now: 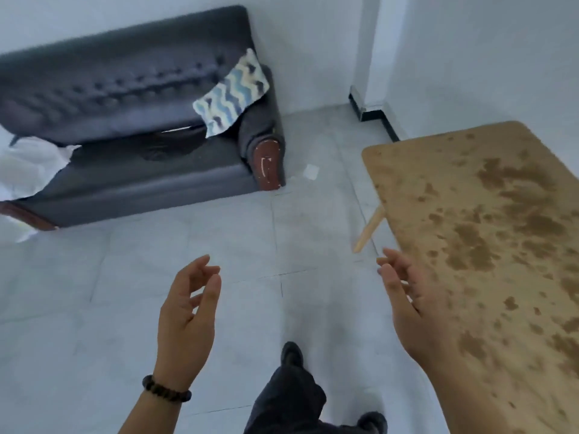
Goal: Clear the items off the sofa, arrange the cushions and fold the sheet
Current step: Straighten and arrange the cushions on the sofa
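both hands hang loose and hold nothing, left hand and right hand over bare grey tiled floor. a stained wooden table edges the right. beyond, the dark tufted sofa carries a wavy-patterned cushion tilted against its armrest and a crumpled white sheet spilling off its left end.

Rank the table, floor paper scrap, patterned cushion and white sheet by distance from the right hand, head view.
1. table: directly beside the right hand, on its right.
2. paper scrap: on the floor ahead, by the sofa armrest.
3. patterned cushion: propped at the sofa end nearer the table.
4. white sheet: at the sofa's far left end.
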The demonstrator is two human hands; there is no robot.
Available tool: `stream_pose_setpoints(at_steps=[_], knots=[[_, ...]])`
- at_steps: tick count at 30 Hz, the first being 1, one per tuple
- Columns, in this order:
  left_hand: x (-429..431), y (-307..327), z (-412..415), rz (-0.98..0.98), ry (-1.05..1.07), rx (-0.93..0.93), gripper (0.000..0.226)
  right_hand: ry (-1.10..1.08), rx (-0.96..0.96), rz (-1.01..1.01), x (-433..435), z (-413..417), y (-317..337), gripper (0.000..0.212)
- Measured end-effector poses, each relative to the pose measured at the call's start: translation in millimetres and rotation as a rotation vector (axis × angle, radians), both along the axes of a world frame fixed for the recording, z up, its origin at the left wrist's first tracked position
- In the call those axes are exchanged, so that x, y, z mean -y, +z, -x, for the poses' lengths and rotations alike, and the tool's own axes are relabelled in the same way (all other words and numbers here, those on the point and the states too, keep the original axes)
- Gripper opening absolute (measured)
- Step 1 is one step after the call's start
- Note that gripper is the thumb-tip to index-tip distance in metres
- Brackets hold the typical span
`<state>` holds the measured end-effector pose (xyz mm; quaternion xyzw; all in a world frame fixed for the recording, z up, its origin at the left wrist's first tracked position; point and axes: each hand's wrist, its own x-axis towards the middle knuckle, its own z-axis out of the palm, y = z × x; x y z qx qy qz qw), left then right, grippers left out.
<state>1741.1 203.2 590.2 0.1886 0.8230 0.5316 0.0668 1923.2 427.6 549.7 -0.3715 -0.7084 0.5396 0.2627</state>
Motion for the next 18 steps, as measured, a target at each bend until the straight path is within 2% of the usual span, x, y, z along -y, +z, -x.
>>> stream_pose_setpoints(at_steps=[4,7,10,14,16,18], knots=[[86,-18,51,-0.068,0.284,0.048,0.028,0.194,0.007,-0.115,36,103,12,0.032],[135,-36,96,-0.071,0.398,0.105,0.026,0.306,0.041,-0.157,72,181,7,0.030],[168,-46,148,-0.072,0.455,0.139,0.025,0.429,0.104,-0.183,108,253,-5,0.024],[185,-38,222,-0.078,0.449,0.142,0.026,0.558,0.179,-0.275,134,329,-3,0.030],[181,-29,259,-0.085,0.419,0.132,0.026,0.546,0.175,-0.291,135,360,1,0.038],[173,-24,297,-0.087,0.387,0.116,0.026,0.498,0.153,-0.274,130,389,3,0.037]])
